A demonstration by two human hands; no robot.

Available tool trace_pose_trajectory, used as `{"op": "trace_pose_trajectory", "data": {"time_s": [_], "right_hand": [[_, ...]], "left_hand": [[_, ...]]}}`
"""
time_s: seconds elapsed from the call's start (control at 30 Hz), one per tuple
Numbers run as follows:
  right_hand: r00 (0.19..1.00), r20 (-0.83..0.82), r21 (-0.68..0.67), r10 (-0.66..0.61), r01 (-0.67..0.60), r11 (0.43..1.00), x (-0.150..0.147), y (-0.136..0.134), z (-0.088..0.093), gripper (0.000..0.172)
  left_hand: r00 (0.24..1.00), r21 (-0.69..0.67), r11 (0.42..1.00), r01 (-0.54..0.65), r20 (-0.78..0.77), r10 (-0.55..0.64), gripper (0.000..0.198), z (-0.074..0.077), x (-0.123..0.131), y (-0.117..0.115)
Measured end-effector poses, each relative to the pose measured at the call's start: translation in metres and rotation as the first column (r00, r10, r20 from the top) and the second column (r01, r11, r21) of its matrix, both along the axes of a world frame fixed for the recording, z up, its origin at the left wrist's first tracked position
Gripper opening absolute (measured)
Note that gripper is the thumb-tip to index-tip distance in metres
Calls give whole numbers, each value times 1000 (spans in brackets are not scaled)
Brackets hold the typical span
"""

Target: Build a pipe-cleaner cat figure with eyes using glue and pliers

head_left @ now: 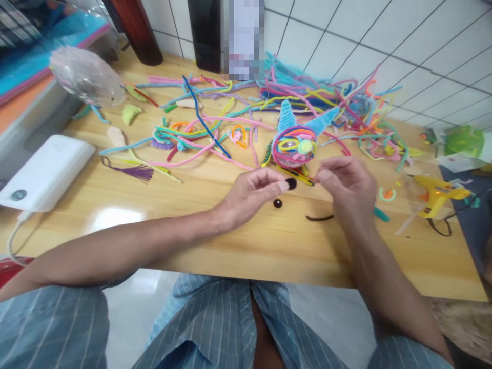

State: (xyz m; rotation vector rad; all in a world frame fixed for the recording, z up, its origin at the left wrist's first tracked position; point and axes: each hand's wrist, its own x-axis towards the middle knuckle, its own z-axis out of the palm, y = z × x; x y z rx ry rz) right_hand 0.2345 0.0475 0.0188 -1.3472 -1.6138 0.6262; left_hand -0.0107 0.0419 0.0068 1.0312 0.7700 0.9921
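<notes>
Between the thumb and fingers of my left hand (255,195) is a small black disc (291,183). A second black disc (278,203), with a bright spot at its middle, lies on the table just below. My right hand (344,179) has its thumb and fingertips pinched together; something tiny and dark may be at the tips, too small to name. Behind the hands stands a figure (294,146) made of pipe cleaners, with a round face and two blue pointed ears. A short dark brown pipe cleaner (320,218) lies beside my right wrist.
Loose coloured pipe cleaners (207,123) spread across the back of the table (184,246). To the right lies a yellow glue gun (436,195) with a cord. At the left are a white power bank (46,171), a purple tassel (134,171) and a clear plastic bag (86,74).
</notes>
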Motion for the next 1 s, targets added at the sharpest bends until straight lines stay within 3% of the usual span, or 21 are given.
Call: {"op": "trace_pose_trajectory", "data": {"time_s": [0.07,0.13,0.27,0.4,0.5,0.77,0.87,1.0], "right_hand": [[995,64,23,-76,75,997,21,22,-9,51],[990,140,-49,-13,20,999,35,39,-21,65],[960,279,39,-32,22,999,38,39,-42,67],[949,314,68,-26,5,998,25,20,-49,70],[964,267,22,-4,-2,1000,20,16,-50,78],[972,211,-15,100,-99,995,24,55,-46,104],[958,252,-10,137,-139,990,21,66,-48,97],[966,245,17,83,-89,996,18,69,-52,86]], "left_hand": [[991,96,988,-124,-28,128,40,1,-4,15],[973,184,961,-204,-70,220,35,-2,-7,30],[920,345,912,-220,-239,312,21,-12,-9,47],[898,423,890,-172,-303,318,19,-15,-10,51],[892,439,874,-209,-281,354,24,-18,-5,55],[943,394,893,-216,-152,295,30,-33,11,57],[955,365,908,-207,-127,268,33,-33,10,58],[971,333,927,-172,-103,217,36,-31,9,62]]}}
